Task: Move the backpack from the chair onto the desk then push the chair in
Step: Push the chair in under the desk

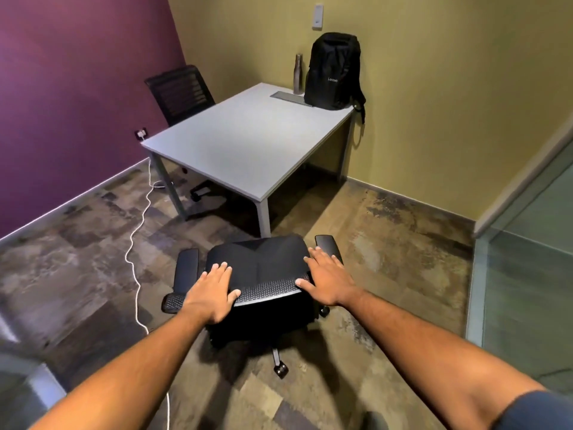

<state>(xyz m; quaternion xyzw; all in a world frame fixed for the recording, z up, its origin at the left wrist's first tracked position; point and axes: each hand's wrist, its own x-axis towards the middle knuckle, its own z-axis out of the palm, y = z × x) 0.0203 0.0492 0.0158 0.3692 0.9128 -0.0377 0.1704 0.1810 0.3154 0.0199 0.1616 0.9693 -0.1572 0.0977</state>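
On chair (263, 268) backrest top: left hand (210, 293), right hand (328, 282) flat, fingers spread, gripping nothing. Wheeled, probably rolls easily; push at rigid top edge toward desk (242, 144).

I'm standing in a small office room — a plain grey desk (242, 144) set against a yellow wall (434, 88), a black mesh office chair (181, 93) behind it and a wheeled chair (263, 274) in front of me. Patterned carpet tiles (77, 274), a wall socket (141, 133) with a white cable (136, 243), and a glass partition (527, 290) complete it.
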